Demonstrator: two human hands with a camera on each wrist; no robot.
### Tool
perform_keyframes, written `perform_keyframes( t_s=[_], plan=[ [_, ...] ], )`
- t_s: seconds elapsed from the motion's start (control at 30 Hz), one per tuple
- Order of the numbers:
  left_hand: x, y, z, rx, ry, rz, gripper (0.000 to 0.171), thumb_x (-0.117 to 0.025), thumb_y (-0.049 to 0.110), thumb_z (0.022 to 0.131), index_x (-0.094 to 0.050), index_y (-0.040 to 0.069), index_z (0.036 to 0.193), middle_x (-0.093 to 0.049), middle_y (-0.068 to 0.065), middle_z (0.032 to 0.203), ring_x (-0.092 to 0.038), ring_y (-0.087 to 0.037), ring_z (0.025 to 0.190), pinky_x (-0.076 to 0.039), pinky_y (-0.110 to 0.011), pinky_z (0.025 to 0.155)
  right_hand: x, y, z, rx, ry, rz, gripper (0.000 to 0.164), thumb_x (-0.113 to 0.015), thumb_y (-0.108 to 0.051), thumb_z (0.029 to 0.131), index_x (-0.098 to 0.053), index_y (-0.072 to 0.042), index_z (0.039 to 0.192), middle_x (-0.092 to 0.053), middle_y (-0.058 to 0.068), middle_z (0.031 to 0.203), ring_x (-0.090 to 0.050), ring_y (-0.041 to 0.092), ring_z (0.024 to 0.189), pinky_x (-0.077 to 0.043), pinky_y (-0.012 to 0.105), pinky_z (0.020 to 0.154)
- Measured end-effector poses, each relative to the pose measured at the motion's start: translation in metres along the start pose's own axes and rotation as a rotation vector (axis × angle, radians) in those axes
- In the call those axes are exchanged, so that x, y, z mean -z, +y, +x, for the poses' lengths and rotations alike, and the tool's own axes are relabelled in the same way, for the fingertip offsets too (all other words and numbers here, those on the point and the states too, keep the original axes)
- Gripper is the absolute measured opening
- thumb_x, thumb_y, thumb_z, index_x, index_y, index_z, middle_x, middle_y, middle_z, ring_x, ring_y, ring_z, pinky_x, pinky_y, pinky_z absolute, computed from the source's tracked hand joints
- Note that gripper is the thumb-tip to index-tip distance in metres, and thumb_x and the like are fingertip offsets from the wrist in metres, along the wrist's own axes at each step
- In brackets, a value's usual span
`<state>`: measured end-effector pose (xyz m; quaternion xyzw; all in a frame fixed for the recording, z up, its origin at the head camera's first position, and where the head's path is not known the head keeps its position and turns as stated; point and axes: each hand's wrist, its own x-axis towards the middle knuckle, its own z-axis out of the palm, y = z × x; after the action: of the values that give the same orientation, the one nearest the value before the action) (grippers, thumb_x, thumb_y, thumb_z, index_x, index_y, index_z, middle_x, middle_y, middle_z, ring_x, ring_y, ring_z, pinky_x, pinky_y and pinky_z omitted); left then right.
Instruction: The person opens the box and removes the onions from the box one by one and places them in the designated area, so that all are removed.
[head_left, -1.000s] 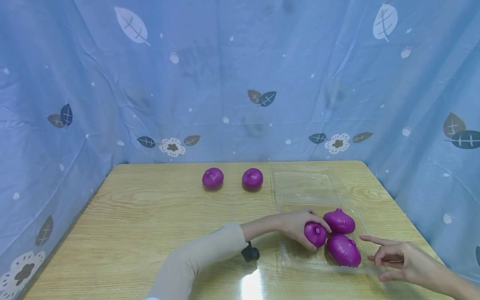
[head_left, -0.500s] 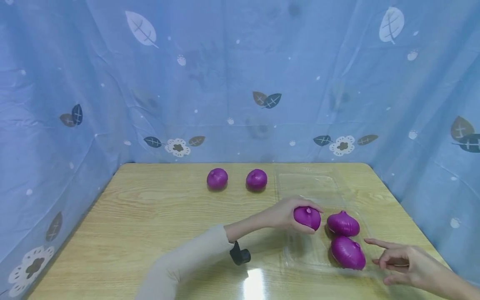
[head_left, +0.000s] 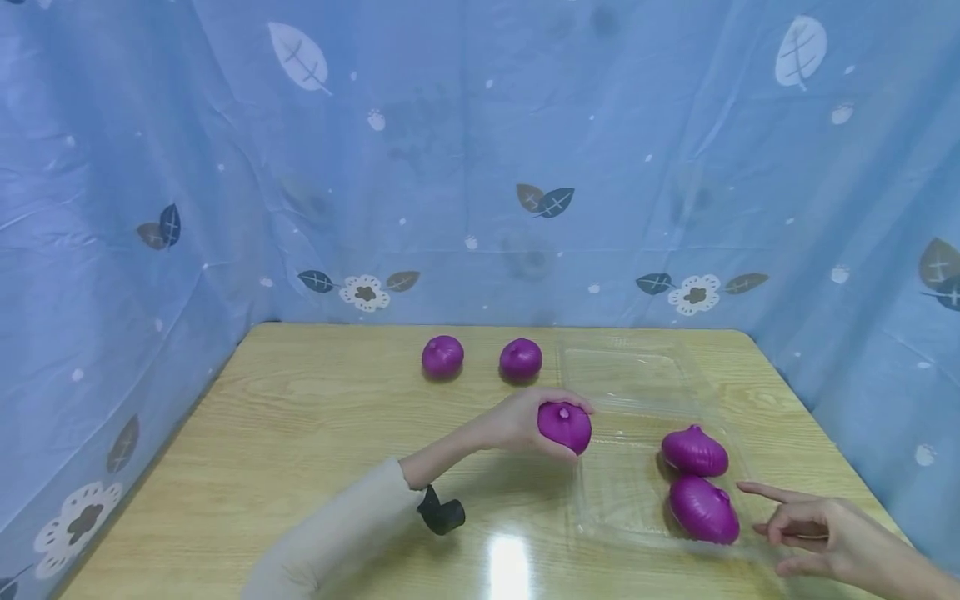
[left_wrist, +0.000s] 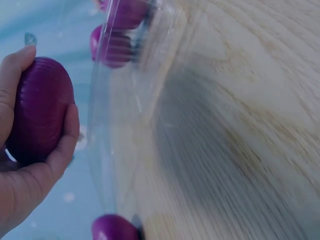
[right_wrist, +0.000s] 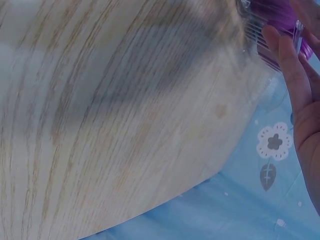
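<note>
Across the back hangs a big blue curtain [head_left: 442, 125] w/ leaf + flower prints. Below it: a wood table [head_left: 315, 417], then a clear plastic tray [head_left: 618, 492] w/ its lid [head_left: 622, 372] lying open behind. Left hand [head_left: 516, 423] has fingers + thumb wrapped round a purple onion [head_left: 565, 427], held up off the table approx at the tray's left edge. Right hand [head_left: 843, 537] grips no onion: fingers apart, index out at the tray's right edge, can't tell if touching. Imo the step is a carry, prob taking this onion out; next move calls for a steady grip + gentle set-down on wood, clear of the rim. Other onions: two in the tray's right half [head_left: 693, 451] [head_left: 705, 510], two apart near the table's back edge [head_left: 442, 357] [head_left: 521, 360]. Smallest: black wrist gadget [head_left: 441, 512]. Brands/labels/text: none readable afaict.
</note>
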<state>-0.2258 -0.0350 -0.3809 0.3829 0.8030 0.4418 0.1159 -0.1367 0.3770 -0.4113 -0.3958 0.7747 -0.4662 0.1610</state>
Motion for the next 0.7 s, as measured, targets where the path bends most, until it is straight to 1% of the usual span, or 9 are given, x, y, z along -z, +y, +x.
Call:
perform_keyframes(
  t_s=[0.1,0.17,0.33,0.4,0.47,0.6,0.7],
  plan=[
    [0.008,-0.004,-0.009,0.028,0.013,-0.012,0.058,-0.086,0.017,0.070,-0.063,0.017,0.123,-0.061,0.009,0.122,-0.057,-0.003,0.104,-0.051,-0.018,0.083,0.001,0.001,0.001,-0.026,-0.025,0.008,0.021,-0.067,0.009,0.082,-0.063,-0.008,0.093,-0.034,-0.031,0.142,-0.061,0.004,0.106,-0.052,0.014,0.079],
    [0.013,-0.007,-0.015,0.035,0.025,-0.013,0.059,-0.087,0.016,0.070,-0.063,0.016,0.124,-0.062,0.008,0.123,-0.058,-0.004,0.104,-0.051,-0.019,0.083,0.002,0.001,0.001,-0.041,-0.039,0.023,0.020,-0.065,0.010,0.084,-0.063,-0.008,0.093,-0.033,-0.032,0.141,-0.060,0.003,0.106,-0.052,0.014,0.078],
    [0.024,-0.010,-0.032,0.094,0.054,-0.019,0.062,-0.088,0.016,0.068,-0.063,0.019,0.124,-0.063,0.010,0.121,-0.059,-0.006,0.102,-0.052,-0.021,0.083,0.003,0.003,-0.001,-0.065,-0.060,0.068,0.019,-0.062,0.011,0.085,-0.063,-0.007,0.093,-0.032,-0.034,0.141,-0.058,0.001,0.108,-0.052,0.014,0.079],
    [0.028,-0.012,-0.039,0.127,0.065,-0.012,0.063,-0.088,0.017,0.067,-0.062,0.021,0.125,-0.062,0.012,0.119,-0.059,-0.006,0.102,-0.052,-0.022,0.083,0.003,0.003,-0.002,-0.079,-0.065,0.086,0.019,-0.062,0.012,0.085,-0.063,-0.006,0.093,-0.032,-0.034,0.141,-0.057,0.000,0.108,-0.052,0.014,0.079],
    [0.032,-0.013,-0.046,0.150,0.081,-0.008,0.064,-0.088,0.017,0.067,-0.062,0.021,0.126,-0.063,0.011,0.120,-0.059,-0.007,0.103,-0.052,-0.022,0.083,0.003,0.004,-0.002,-0.085,-0.067,0.105,0.019,-0.061,0.013,0.085,-0.063,-0.005,0.093,-0.032,-0.034,0.140,-0.057,0.000,0.108,-0.052,0.014,0.079],
    [0.043,-0.020,-0.062,0.183,0.124,-0.016,0.063,-0.088,0.016,0.067,-0.063,0.020,0.125,-0.064,0.008,0.119,-0.060,-0.010,0.103,-0.052,-0.024,0.083,0.005,0.003,0.000,-0.144,-0.069,0.110,0.015,-0.061,0.010,0.086,-0.063,-0.004,0.092,-0.033,-0.037,0.137,-0.058,-0.001,0.106,-0.053,0.016,0.078],
    [0.055,-0.028,-0.076,0.185,0.142,-0.003,0.061,-0.088,0.018,0.068,-0.063,0.019,0.124,-0.064,0.006,0.119,-0.060,-0.012,0.103,-0.053,-0.026,0.084,0.006,0.004,0.003,-0.184,-0.074,0.094,0.012,-0.064,0.006,0.086,-0.064,-0.004,0.091,-0.033,-0.039,0.135,-0.058,-0.003,0.104,-0.053,0.015,0.076]
  ],
)
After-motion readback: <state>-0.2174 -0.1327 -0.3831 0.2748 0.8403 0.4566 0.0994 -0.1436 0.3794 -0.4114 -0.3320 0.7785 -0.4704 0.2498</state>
